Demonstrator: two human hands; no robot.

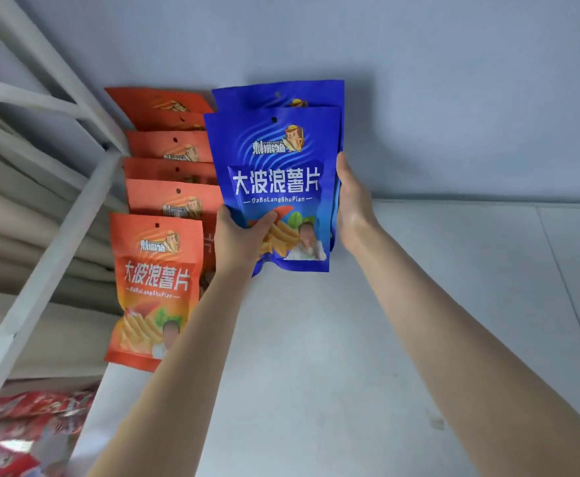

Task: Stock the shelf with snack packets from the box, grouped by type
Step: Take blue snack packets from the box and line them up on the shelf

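Two blue packets point(274, 187), upright, one behind the other, frame centre, gripped between my left hand point(237, 235) and right hand point(350, 201), row of orange packets point(157, 287) upright just left, on white shelf point(350, 339).

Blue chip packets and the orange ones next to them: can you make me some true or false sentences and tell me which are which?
1. The left hand and the right hand both hold the blue chip packets. True.
2. The orange chip packets stand to the right of the blue ones. False: they stand to the left.
3. There is only one blue packet. False: a second one shows behind the front one.
4. The front blue packet has a small round hole near its top. True.
5. Red packets show in the bottom left corner. True.
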